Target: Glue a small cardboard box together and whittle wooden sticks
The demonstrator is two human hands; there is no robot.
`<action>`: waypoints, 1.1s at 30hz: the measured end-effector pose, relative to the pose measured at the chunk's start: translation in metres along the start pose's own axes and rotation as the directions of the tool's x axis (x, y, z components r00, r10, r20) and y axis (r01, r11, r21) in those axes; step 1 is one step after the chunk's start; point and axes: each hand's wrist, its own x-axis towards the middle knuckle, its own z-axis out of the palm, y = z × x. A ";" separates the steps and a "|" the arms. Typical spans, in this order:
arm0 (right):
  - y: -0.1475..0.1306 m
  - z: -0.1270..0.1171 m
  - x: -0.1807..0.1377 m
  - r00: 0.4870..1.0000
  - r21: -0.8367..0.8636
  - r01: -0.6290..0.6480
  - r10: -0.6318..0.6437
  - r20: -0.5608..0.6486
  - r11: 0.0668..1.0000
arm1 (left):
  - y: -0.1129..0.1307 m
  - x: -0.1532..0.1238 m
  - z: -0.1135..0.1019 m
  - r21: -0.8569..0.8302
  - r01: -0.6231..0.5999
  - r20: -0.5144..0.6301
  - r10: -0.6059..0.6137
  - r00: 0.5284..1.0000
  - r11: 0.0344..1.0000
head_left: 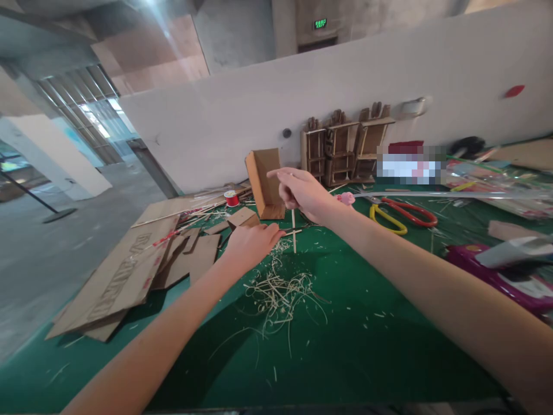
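Observation:
My left hand is pinched closed around one arm of a small cross of thin wooden sticks. The cross hangs over the green table, one stick upright and a shorter one across it. Above it is my right hand, its index finger stretched to the left and the other fingers curled in. Whatever those curled fingers grip, perhaps a thread, is too fine to make out. A heap of pale curled shavings lies below the hands. Behind them stands an open cardboard box, with a spool of red thread to its left.
Flat cardboard pieces cover the table's left side. Against the white wall lean several small cardboard shelves. To the right lie scissors with yellow and red handles, a purple device and plastic packets.

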 end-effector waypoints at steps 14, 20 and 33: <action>0.008 0.018 0.014 0.995 0.105 -0.026 0.036 -0.095 0.994 | -0.005 0.006 -0.014 0.085 0.060 -0.027 -0.057 0.998 0.995; 0.009 0.021 0.015 0.994 0.100 -0.005 0.015 -0.105 0.995 | 0.001 -0.001 -0.003 0.001 0.012 0.180 -0.012 0.984 1.000; 0.011 0.019 0.012 0.998 0.096 0.043 -0.038 -0.056 0.994 | 0.010 -0.012 0.017 -0.020 -0.069 0.274 0.072 0.959 0.997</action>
